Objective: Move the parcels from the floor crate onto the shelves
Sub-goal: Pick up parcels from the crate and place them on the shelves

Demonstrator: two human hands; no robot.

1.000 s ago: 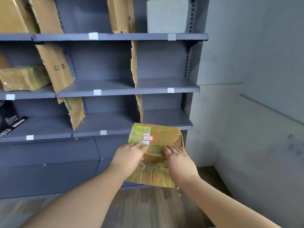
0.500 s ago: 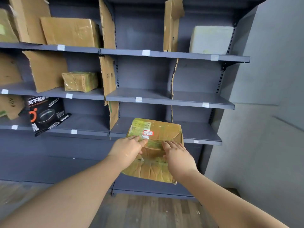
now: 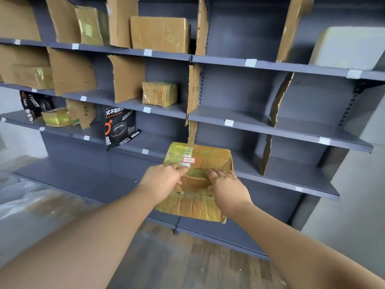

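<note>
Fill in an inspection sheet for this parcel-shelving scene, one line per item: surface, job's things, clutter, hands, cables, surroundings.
Surface: grey metal shelves in tiers; cardboard dividers stand between bays.
Job's things: taped parcel held in front of the lower shelf, not yet set down; small parcel on the middle shelf; floor crate not in view.
Clutter: black printed box standing tilted on a lower shelf; blurred clear plastic at the left.
Hands: left hand and right hand both grip the taped parcel.
Cables: nothing seen.
Surroundings: wood floor, grey wall at the right.
</note>
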